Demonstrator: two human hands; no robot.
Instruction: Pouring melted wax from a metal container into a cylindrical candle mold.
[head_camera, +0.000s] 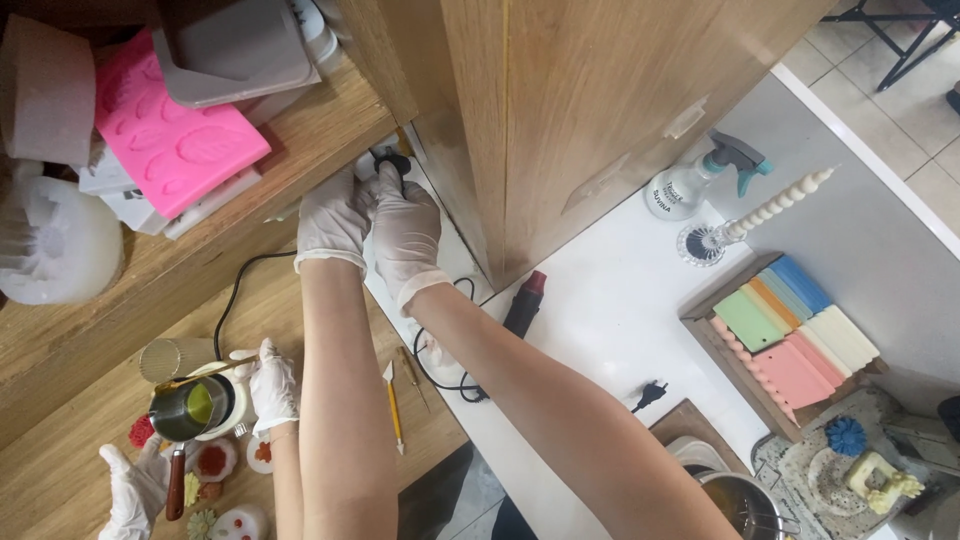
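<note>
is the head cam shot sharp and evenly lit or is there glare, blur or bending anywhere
Head view: soft, even light, mostly sharp; the left hand and right hand at the black plug look crisp; the white counter is bright, slightly washed out; mild wide-angle bending tilts the wooden cabinet; a co-worker's gloved hand by the pouring pot looks a little soft.

White counter (600, 320) runs diag. under my arms. On it: black heat tool w/ red tip (524, 300) by the wooden cabinet (590, 110), its black cord (440, 375) looped beside it, a loose black plug (648, 396), spray bottle w/ teal trigger (700, 180), glass holder w/ a cream twisted candle (760, 215), wooden tray of coloured slabs (790, 335). Lower wood worktop (60, 470) to my left carries a yellow-handled tool (393, 405), small pot w/ green liquid (185, 408). Upper wood shelf (200, 240) has a pink mould (170, 130) and white moulds (55, 240).
</note>
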